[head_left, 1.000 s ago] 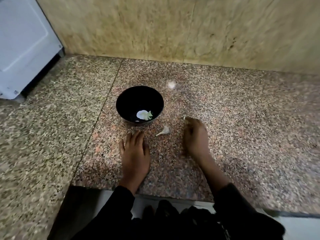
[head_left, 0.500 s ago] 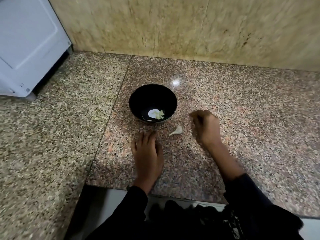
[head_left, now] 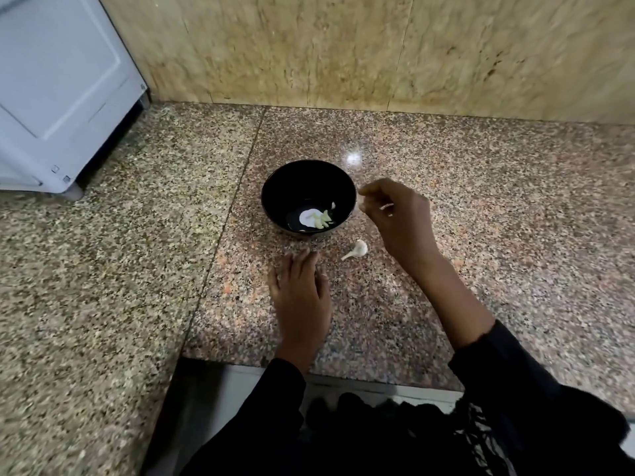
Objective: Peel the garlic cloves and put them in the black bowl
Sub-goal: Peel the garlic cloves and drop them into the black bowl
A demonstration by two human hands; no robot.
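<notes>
Two speckled granite slabs form the table [head_left: 137,269], meeting at a seam that runs from the back wall toward the near edge, left of the middle. Behind it rises a beige marbled stone wall [head_left: 343,49], and a white panelled appliance [head_left: 58,87] stands at the far left corner.

Black sleeves [head_left: 515,389] come in over the near edge. The left hand [head_left: 300,297] lies palm down on the table with its fingers straight and close together, holding nothing; its fingertips point toward the round black bowl [head_left: 275,187] and stop just short of it. The right hand [head_left: 398,218] hovers just beside the bowl's right rim, its fingers curled, with a small pale scrap [head_left: 386,206] showing between them; the blur hides whether that scrap is skin or clove.

The black bowl sits near the middle of the table, just right of the seam. Inside it lie several pale peeled garlic cloves [head_left: 323,219] next to a white glare on the bottom, and one more small clove [head_left: 332,205] higher on the inner wall.

One unpeeled white garlic clove [head_left: 359,249], its thin stalk pointing to the near left, rests on the table between the two hands, near the bowl's near right side.
</notes>
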